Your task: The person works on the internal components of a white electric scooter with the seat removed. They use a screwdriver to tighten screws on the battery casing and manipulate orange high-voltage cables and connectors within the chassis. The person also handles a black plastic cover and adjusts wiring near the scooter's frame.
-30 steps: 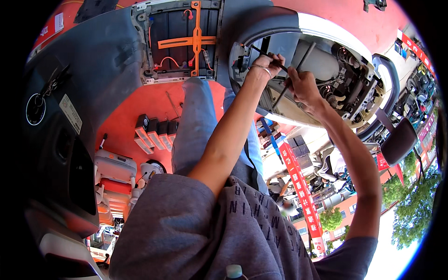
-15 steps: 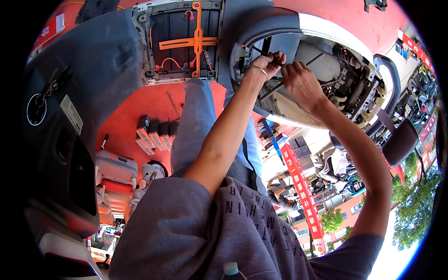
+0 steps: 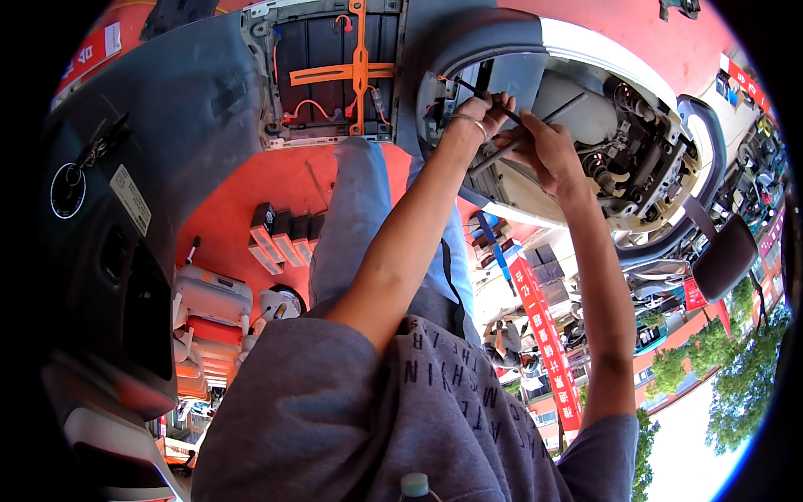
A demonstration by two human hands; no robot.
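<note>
Over the open wheel-like housing of a vehicle's underside or front, my left hand [image 3: 485, 115] is closed in a pinch on a thin black cable [image 3: 512, 115]. This dark strand runs from the housing's left side through my left fingers toward my right hand. My right hand [image 3: 544, 152] has its fingers closed on the strand's other end, just right of the left hand. A dark grey rod [image 3: 565, 109] crosses the opening behind the hands. The exact make-up of the strand, cable or tape, is too small to tell.
Left of the opening is a battery bay [image 3: 322, 88] with orange straps. Several boxed black blocks [image 3: 280, 238] stand on the red floor [image 3: 234, 197]. A dark dashboard-like panel [image 3: 196, 109] lies left, a mirror [image 3: 724, 258] right. Coils and metal brackets [image 3: 644, 163] fill the housing's right side.
My right hand has turned over and shifted slightly right and nearer, and its elbow has swung inward. The left hand keeps its pinch in nearly the same place. The view has shifted slightly.
</note>
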